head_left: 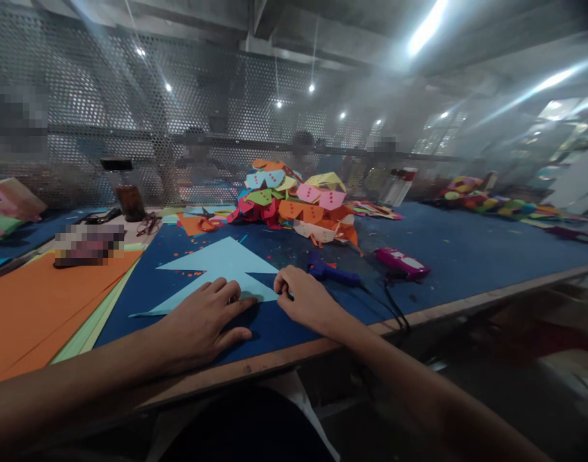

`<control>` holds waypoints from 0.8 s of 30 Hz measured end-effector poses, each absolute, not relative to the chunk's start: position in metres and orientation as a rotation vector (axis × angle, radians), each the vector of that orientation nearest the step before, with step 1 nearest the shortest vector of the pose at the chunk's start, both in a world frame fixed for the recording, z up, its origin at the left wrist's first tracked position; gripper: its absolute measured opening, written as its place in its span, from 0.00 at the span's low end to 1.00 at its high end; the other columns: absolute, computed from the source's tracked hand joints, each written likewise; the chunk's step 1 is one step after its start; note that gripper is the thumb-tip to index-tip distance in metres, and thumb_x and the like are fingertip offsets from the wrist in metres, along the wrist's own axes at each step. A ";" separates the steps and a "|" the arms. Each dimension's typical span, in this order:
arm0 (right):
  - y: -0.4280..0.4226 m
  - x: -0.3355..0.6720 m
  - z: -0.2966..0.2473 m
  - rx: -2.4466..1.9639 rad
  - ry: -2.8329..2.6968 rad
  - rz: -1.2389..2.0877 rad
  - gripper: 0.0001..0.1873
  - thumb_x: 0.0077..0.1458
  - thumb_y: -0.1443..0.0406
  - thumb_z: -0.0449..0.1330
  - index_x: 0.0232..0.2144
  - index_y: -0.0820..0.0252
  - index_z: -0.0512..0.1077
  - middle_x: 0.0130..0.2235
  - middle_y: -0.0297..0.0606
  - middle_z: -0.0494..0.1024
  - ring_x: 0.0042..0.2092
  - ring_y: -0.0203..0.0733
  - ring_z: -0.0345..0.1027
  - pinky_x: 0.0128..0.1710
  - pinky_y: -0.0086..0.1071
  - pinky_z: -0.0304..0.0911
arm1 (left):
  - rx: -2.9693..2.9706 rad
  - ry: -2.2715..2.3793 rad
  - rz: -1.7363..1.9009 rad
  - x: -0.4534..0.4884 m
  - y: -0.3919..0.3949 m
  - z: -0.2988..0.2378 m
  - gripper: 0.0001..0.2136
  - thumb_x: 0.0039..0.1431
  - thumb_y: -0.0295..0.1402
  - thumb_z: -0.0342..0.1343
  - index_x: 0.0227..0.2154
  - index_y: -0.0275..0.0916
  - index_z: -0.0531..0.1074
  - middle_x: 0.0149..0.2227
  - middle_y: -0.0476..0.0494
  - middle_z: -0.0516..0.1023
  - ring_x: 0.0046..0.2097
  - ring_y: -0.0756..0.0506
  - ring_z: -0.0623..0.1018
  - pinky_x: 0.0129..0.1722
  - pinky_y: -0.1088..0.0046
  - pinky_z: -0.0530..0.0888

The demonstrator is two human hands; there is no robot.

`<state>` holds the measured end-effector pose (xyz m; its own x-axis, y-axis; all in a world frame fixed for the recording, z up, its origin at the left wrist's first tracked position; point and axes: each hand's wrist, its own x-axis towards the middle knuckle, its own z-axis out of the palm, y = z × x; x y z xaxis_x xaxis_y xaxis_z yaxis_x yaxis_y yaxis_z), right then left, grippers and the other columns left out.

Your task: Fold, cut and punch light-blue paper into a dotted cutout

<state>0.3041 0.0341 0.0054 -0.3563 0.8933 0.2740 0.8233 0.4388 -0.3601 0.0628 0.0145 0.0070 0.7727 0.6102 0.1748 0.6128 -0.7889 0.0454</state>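
Note:
A light blue paper cutout [226,256], shaped like a tiered fir tree, lies on the blue tabletop in front of me. My left hand [205,321] rests over its lower edge, palm down, with the index finger and thumb stretched out and apart and the other fingers slightly bent. At the cutout's lower right corner, the fingers of my right hand [301,298] are curled together in a pinch on the paper edge. Small orange paper scraps [190,273] are scattered beside the cutout. Just beyond my right hand lies a blue glue gun [332,269] with a black cord.
Colourful folded paper pieces [301,208] are heaped behind the cutout, with orange-handled scissors [207,223] to their left. Orange paper sheets [38,301] are stacked at left, near a dark-lidded jar [129,196]. A magenta device [401,263] sits at right. Perforated panels stand behind.

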 end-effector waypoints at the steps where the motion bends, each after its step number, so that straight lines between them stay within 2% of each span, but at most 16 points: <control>1: 0.034 0.304 0.005 -1.441 -2.273 0.222 0.09 0.49 0.76 0.55 0.30 0.59 0.67 0.36 0.35 0.72 0.38 0.40 0.64 0.38 0.32 0.54 | -2.941 -1.017 -0.286 0.063 0.015 0.007 0.26 0.70 0.52 0.41 0.61 0.42 0.67 0.45 0.39 0.70 0.45 0.38 0.69 0.45 0.56 0.68; 9: 0.032 0.299 0.005 -1.259 -2.313 0.141 0.10 0.51 0.77 0.55 0.31 0.59 0.70 0.37 0.35 0.73 0.42 0.42 0.65 0.44 0.35 0.55 | -2.947 -1.010 -0.302 0.063 0.016 0.005 0.26 0.70 0.51 0.42 0.60 0.42 0.67 0.46 0.39 0.70 0.45 0.38 0.69 0.45 0.57 0.68; 19: 0.039 0.286 0.005 -1.237 -2.341 0.276 0.04 0.54 0.71 0.61 0.34 0.58 0.73 0.36 0.34 0.74 0.42 0.41 0.66 0.44 0.34 0.58 | -2.945 -1.013 -0.289 0.063 0.015 0.006 0.25 0.70 0.51 0.42 0.60 0.41 0.67 0.46 0.38 0.70 0.45 0.37 0.68 0.45 0.55 0.68; 24: 0.038 0.288 0.005 -1.229 -2.353 0.279 0.07 0.53 0.73 0.60 0.34 0.58 0.73 0.36 0.34 0.74 0.42 0.41 0.65 0.44 0.33 0.57 | -2.940 -1.007 -0.286 0.063 0.015 0.005 0.25 0.70 0.51 0.42 0.60 0.41 0.67 0.45 0.38 0.70 0.44 0.37 0.69 0.44 0.56 0.67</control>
<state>0.2875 0.0382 0.0051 -0.4898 0.8147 0.3104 0.7196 0.5788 -0.3837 0.0631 0.0149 0.0049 0.7750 0.6060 0.1796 0.6098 -0.7916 0.0396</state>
